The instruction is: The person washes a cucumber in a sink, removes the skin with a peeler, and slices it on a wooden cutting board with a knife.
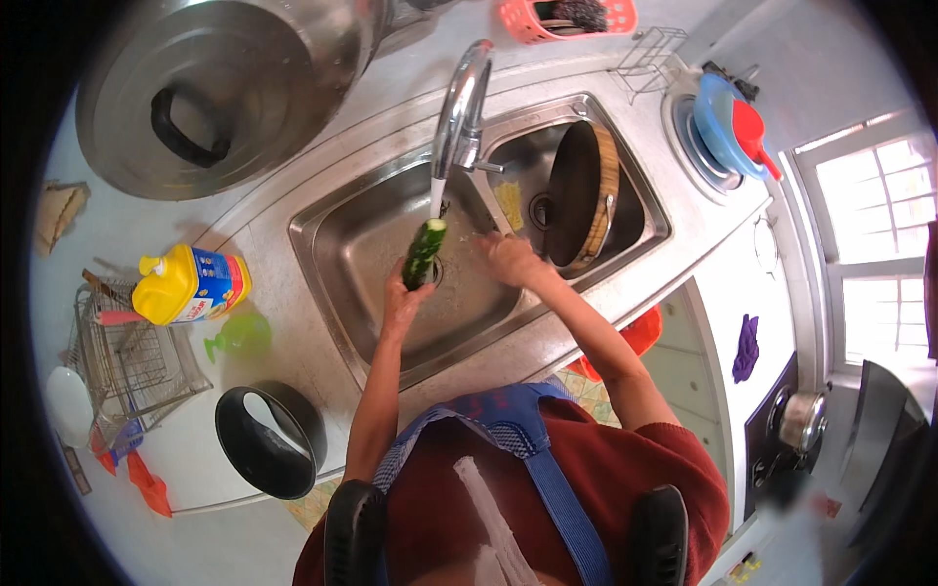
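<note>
My left hand [404, 302] grips a green cucumber [423, 256] by its lower part. Its pale cut end points up towards the tap. Water runs from the chrome faucet [460, 110] onto or right beside that end, above the larger basin of the steel double sink [359, 286]. Over the divider side of the same basin is my right hand [513, 258], apart from the cucumber. Its fingers are blurred, and whether they hold anything is not clear. Beyond it, a yellow scrubbing pad [508, 205] lies in the smaller basin.
A wok [575, 198] with a wood-patterned rim leans in the smaller basin. On the left stand a yellow detergent bottle [192, 286], a green pump bottle [242, 337], a black pot [267, 439] and a wire rack [128, 359]. Blue basins [722, 121] stand right.
</note>
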Tool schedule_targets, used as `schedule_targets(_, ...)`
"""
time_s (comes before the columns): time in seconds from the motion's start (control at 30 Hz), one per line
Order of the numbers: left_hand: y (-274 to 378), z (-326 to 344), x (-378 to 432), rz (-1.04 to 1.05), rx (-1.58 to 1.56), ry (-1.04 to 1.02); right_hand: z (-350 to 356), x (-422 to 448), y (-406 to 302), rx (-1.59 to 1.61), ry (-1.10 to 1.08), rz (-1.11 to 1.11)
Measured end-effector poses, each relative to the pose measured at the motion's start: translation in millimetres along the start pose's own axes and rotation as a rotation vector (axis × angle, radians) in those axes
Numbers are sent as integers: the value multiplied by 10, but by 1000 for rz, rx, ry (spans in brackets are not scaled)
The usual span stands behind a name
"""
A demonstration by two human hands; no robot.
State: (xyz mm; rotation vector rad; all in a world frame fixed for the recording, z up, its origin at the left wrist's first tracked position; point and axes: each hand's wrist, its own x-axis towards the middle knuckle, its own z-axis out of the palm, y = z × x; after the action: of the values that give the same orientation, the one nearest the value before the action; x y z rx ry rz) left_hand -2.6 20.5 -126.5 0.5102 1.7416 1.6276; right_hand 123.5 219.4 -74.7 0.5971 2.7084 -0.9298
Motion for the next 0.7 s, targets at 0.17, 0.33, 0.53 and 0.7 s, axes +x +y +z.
schedule_targets(0.17, 298, -129, -265, 39, 22, 57, -10, -322, -170, -22, -51, -171)
schedule_targets(0.33, 583, -193, -499, 116, 42, 100, -276, -392, -198, 976, -170, -186)
schedule_targets(0.53, 735, -273, -729, 244, -131, 116, -62, 140, 172, 2242, -29, -123)
schedule_targets(0.7, 785, -316, -840, 340, -230, 144, -53, 217, -149, 2255, -213, -174)
